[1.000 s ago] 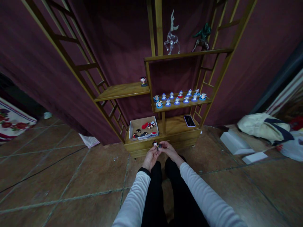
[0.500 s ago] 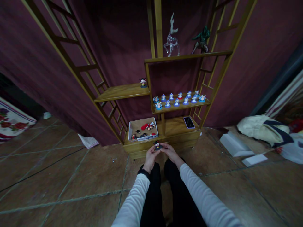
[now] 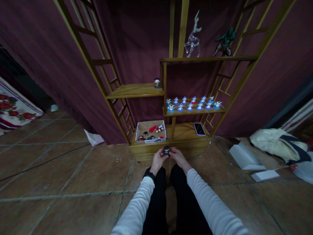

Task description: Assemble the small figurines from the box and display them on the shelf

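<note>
Between my two hands, in front of the wooden shelf unit, I hold a small dark figurine upright on its dark base. My left hand is closed on its left side. The fingers of my right hand grip it from the right. Just beyond sits an open cardboard box with several red and black figurine pieces in it. A similar black-haired figurine stands alone on the left middle shelf.
Several blue-and-white figurines stand in rows on the right shelf. A phone lies below them. Higher up are a clear deer figure and a dark green statue. White boxes and a pale bag are on the right floor.
The camera view has turned, so the shelf unit appears further right. The figurine is still between both hands, and its face now seems turned and less plainly visible.
</note>
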`<state>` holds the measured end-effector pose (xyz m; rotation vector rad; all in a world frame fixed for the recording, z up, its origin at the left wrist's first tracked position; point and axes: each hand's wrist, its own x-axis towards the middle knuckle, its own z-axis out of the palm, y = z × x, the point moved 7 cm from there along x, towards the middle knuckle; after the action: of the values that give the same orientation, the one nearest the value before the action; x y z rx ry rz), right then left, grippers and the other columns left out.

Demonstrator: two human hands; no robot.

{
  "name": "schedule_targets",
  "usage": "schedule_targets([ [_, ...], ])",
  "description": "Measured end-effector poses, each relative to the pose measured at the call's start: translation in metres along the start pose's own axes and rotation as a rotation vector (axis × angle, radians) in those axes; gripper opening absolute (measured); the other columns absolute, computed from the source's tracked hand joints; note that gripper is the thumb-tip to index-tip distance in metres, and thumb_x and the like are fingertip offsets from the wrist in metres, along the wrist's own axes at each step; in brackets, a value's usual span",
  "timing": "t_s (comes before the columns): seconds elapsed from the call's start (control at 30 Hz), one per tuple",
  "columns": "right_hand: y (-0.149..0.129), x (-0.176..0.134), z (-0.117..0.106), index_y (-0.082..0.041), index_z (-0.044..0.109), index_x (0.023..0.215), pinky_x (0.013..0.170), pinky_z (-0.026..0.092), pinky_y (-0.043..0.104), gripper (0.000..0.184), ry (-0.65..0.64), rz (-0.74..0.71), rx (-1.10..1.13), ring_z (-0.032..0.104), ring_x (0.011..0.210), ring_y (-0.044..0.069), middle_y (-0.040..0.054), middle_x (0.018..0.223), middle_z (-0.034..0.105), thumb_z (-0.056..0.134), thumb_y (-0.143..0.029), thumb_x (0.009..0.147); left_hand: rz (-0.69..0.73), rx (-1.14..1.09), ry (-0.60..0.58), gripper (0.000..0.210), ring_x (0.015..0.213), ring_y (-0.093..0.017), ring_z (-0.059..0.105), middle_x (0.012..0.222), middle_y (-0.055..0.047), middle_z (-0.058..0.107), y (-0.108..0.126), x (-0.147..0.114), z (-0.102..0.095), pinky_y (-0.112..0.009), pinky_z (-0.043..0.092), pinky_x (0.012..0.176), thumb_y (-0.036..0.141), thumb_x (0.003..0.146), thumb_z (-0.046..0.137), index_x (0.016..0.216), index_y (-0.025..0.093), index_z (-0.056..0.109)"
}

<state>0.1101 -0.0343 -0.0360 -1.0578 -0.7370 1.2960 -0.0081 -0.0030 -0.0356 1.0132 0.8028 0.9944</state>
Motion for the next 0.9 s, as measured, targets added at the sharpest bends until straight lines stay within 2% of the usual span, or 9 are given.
schedule_targets([
  [0.2,0.007,0.006,-0.004,-0.018,0.067,0.082,0.077,0.049,0.038,0.038,0.034,0.025,0.025,0.064,0.081,0.021,0.0059,0.088,0.069,0.078,-0.037,0.05,-0.049,-0.08,-0.001,0.035,0.076,-0.016,0.065,0.087,-0.008,0.071,-0.01,0.004,-0.009,-0.029,0.051,0.075,0.006,0.059,0.073,0.092,0.012,0.066],
  [0.43,0.013,0.01,-0.005,-0.018,0.067,0.082,0.078,0.049,0.039,0.038,0.054,0.056,0.013,0.064,0.08,0.019,0.0043,0.086,0.069,0.078,-0.033,0.049,-0.05,-0.147,0.106,0.03,0.066,-0.014,0.062,0.072,-0.005,0.068,-0.02,0.008,-0.016,-0.028,0.051,0.066,0.003,0.056,0.073,0.084,0.012,0.065],
  [0.57,0.013,0.01,-0.006,-0.019,0.066,0.082,0.079,0.048,0.039,0.037,0.044,0.053,0.001,0.064,0.08,0.02,0.0042,0.084,0.069,0.078,-0.031,0.049,-0.026,-0.087,0.12,0.027,0.067,-0.015,0.062,0.068,-0.002,0.066,-0.017,0.007,-0.014,-0.029,0.051,0.071,0.001,0.057,0.07,0.08,0.014,0.065],
  [0.73,0.013,0.011,-0.012,-0.02,0.064,0.082,0.08,0.047,0.038,0.036,0.053,0.057,-0.02,0.063,0.082,0.02,0.0036,0.085,0.068,0.077,-0.029,0.05,0.054,0.09,0.089,0.036,0.075,-0.018,0.062,0.074,-0.003,0.068,-0.006,0.004,-0.01,-0.034,0.047,0.083,-0.005,0.053,0.068,0.082,0.018,0.068],
  [0.9,0.013,0.01,-0.012,-0.021,0.063,0.083,0.081,0.047,0.038,0.035,0.023,0.07,-0.055,0.063,0.084,0.02,0.0035,0.086,0.068,0.075,-0.026,0.05,0.101,0.232,0.129,0.038,0.091,-0.025,0.061,0.083,-0.006,0.067,0.008,-0.006,-0.012,-0.036,0.041,0.092,-0.004,0.055,0.069,0.084,0.021,0.068],
])
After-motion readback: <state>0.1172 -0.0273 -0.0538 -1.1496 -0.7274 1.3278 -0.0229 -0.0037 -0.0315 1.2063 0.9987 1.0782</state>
